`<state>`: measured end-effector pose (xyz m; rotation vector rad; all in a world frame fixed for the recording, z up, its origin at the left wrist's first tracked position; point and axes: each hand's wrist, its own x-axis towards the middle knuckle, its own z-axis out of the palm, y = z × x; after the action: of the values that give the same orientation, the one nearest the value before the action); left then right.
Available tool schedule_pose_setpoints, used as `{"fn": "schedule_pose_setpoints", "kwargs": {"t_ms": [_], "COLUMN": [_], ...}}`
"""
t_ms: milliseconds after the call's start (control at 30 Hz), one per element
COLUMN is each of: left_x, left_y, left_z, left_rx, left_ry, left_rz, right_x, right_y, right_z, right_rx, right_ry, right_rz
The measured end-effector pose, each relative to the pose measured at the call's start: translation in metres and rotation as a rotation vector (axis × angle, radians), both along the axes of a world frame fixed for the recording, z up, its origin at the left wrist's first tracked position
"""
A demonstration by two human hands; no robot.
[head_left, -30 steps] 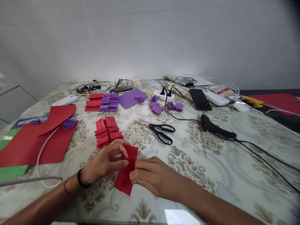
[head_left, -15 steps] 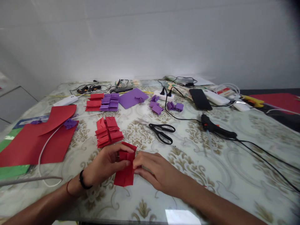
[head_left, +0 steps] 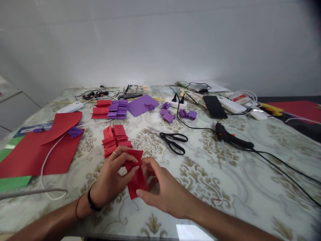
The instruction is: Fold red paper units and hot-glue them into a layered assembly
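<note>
Your left hand (head_left: 110,180) and right hand (head_left: 163,192) both pinch the red paper (head_left: 137,179) over the patterned table (head_left: 225,187); scissors (head_left: 173,142) lie beyond them, a white wall (head_left: 160,43) behind.

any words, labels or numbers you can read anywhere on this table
None can be read.
Too blurred to read: print on the red and white packet by the white cables.
Too small to tell: marks on the blue card at the table's left edge.
No print at all: the folded red paper held between left hand and right hand.

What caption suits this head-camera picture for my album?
Left hand and right hand pinch a folded red paper near black scissors.
</note>
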<state>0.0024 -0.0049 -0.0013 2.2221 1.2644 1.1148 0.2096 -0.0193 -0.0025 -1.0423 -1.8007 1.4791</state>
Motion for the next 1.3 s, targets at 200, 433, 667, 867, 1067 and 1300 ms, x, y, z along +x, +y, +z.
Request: {"fn": "schedule_pose_setpoints", "kwargs": {"t_ms": [200,433,667,867,1067,1300], "left_x": [0.0,0.002,0.007,0.01,0.012,0.012], "left_y": [-0.002,-0.009,-0.01,-0.012,-0.018,-0.014], "left_z": [-0.002,0.0,0.005,0.009,0.001,0.005], "left_rx": [-0.004,0.08,0.089,0.086,0.105,0.093], "left_ry": [0.039,0.062,0.041,0.095,0.126,0.087], "left_rz": [-0.041,-0.058,-0.144,-0.13,-0.096,-0.078], "right_x": [0.0,0.001,0.003,0.002,-0.001,-0.002], "right_y": [0.004,0.006,0.008,0.009,0.006,0.005], "right_z": [-0.005,-0.008,-0.007,-0.007,-0.007,-0.005], "right_rx": [0.149,0.314,0.331,0.519,0.562,0.394], "right_ry": [-0.046,-0.031,0.001,0.019,-0.02,-0.036], "right_rz": [-0.117,-0.207,-0.26,-0.255,-0.324,-0.345]}}
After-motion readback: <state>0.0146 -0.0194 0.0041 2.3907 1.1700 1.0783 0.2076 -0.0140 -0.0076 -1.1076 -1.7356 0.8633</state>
